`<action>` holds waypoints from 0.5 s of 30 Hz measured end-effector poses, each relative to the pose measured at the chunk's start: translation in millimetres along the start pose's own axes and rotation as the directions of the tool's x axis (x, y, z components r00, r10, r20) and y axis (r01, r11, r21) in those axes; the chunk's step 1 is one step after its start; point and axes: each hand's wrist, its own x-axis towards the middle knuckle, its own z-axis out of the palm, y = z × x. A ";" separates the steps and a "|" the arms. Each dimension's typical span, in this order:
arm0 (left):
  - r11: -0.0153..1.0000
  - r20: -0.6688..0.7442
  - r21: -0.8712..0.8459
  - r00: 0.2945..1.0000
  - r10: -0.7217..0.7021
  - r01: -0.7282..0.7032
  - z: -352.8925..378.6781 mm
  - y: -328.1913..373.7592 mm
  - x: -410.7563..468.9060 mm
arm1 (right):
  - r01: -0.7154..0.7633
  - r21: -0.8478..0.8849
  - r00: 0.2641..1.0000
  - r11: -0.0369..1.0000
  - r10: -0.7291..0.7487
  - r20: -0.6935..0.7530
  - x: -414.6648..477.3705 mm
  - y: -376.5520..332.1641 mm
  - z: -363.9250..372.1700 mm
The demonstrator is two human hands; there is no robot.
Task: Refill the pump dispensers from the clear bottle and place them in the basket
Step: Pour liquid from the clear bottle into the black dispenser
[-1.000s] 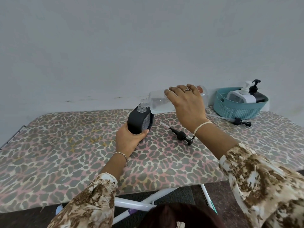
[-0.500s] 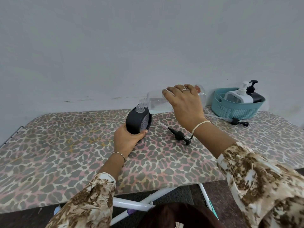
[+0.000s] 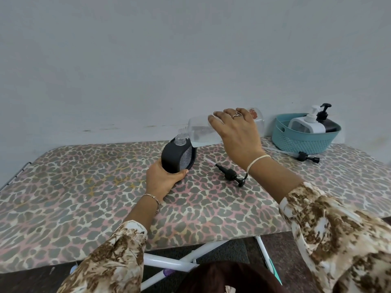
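Clear plastic bottle (image 3: 198,134), fingers of right hand (image 3: 237,134) curled over it, tipped into round black dispenser (image 3: 171,159) gripped by left hand (image 3: 163,180): mid-pour; next probably level bottle, refit black pump head (image 3: 230,174).

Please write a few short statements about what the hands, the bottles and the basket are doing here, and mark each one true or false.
1. The right hand holds the clear bottle tipped toward the black dispenser. True.
2. The left hand is free and holds nothing. False: it grips the black dispenser.
3. The basket is empty. False: a white dispenser and a dark dispenser stand in it.
4. A loose pump lies on the table near the right wrist. True.
5. The black dispenser has its pump on. False: its neck is open, with the clear bottle's mouth at it.
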 end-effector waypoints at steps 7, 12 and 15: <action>1.000 -0.010 -0.004 1.000 -0.008 0.008 -0.8 -0.3 0.1 | 0.001 -0.009 1.000 1.000 -0.001 0.000 -0.8 -0.4 0.8; 1.000 0.005 -0.013 1.000 -0.020 0.020 -1.4 1.2 0.3 | 0.008 -0.006 1.000 1.000 -0.008 -0.010 0.3 -0.2 1.0; 1.000 -0.001 -0.011 1.000 -0.029 0.029 -1.5 1.0 1.3 | 0.020 -0.008 1.000 1.000 -0.020 -0.024 1.4 0.1 2.6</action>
